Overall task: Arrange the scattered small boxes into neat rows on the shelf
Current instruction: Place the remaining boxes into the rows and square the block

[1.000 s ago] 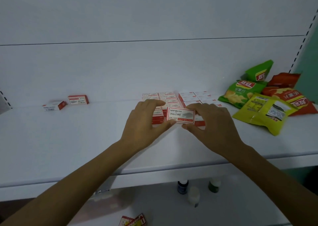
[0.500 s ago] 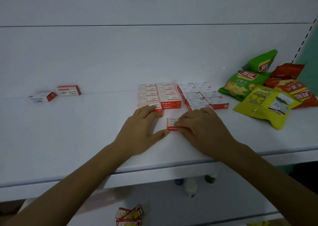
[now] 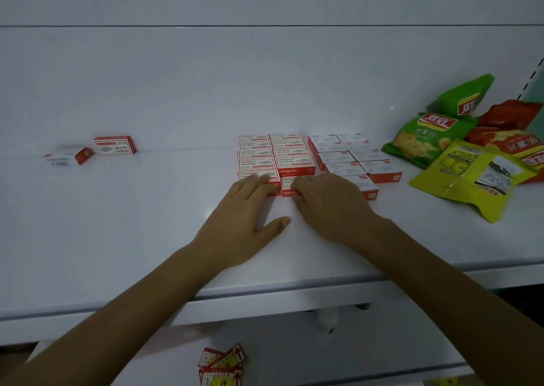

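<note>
Head view: your right hand (image 3: pixel 329 209) curls its fingers round a small flat red-and-white cardboard box (image 3: pixel 287 186) on the smooth white shelf (image 3: pixel 132 232), at the front of the neat block of boxes (image 3: pixel 275 153). It lies flat, long side left to right. Your left hand (image 3: pixel 245 226) presses straight fingers on the neighbour box (image 3: pixel 252 176).

Dim, bluish light falls evenly on the white shelf (image 3: pixel 117 223), leaving shadows faint and soft. The wide-angle lens bows its front edge, and the left box (image 3: pixel 67 156) is smeared by blur.
</note>
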Tool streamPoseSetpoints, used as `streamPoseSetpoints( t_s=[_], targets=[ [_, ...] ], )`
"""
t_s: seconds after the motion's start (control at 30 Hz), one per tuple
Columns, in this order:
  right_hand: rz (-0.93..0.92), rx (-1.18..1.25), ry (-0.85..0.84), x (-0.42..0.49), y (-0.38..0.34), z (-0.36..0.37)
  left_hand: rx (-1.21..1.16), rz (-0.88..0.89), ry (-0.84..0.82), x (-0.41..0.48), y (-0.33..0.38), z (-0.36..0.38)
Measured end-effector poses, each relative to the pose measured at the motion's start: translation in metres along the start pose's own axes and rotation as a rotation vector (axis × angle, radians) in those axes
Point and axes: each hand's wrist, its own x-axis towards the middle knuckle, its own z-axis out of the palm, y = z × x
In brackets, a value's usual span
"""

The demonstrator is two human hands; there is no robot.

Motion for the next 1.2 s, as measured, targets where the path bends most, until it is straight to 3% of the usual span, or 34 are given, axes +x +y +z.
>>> streamPoseSetpoints(
  t_s=[0.63, 0.97, 1.2],
  targets=[
    [0.035, 0.15, -0.005, 0.0, -0.001, 0.01, 0.053, -0.051, -0.022, 0.001, 0.002, 0.001],
    [0.034, 0.209, 0.284, 0.009, -0.003, 0.0, 0.18, 0.032, -0.025, -0.001, -0.005, -0.015],
    [-0.015, 0.204, 0.206, 0.044, -0.037, -0.015, 0.286, 0.07, -0.016, 0.0, -0.056, -0.051]
  ],
)
